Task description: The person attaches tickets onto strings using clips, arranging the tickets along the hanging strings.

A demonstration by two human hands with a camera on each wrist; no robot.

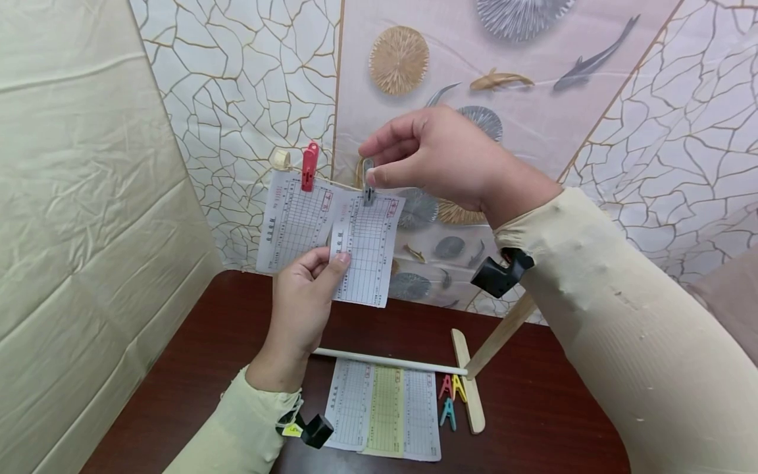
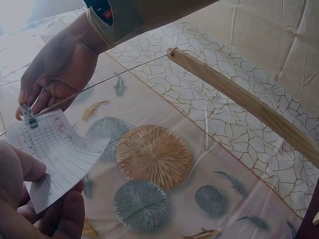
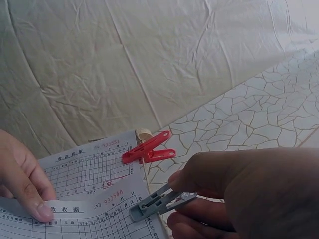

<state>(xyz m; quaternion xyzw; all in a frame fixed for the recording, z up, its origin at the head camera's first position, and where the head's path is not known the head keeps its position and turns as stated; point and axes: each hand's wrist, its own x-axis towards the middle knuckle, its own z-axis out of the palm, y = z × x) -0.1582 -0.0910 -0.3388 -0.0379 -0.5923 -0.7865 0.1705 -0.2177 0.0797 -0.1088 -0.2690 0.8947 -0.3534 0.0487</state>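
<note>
My left hand point(image 1: 301, 299) pinches a printed white receipt slip point(image 1: 368, 263) by its left edge, thumb in front. At the slip's top edge a grey clothespin point(image 1: 368, 192) sits over the paper and a thin string point(image 2: 114, 74). My right hand point(image 1: 447, 155) pinches that clothespin's handles between thumb and fingers; in the right wrist view its jaws lie over the slip's edge. Beside it, another white slip point(image 1: 290, 217) hangs from the string under a red clothespin point(image 1: 309, 168), partly behind the left hand and the nearer slip.
The string runs to a slanted wooden post point(image 2: 244, 102). A white rod point(image 1: 391, 362) and wooden foot point(image 1: 474, 401) stand on the dark table point(image 1: 195, 368). White slips point(image 1: 422, 421), a yellow slip point(image 1: 386, 415), and red point(image 1: 445, 386), yellow point(image 1: 458, 390) and teal clothespins point(image 1: 448, 415) lie there.
</note>
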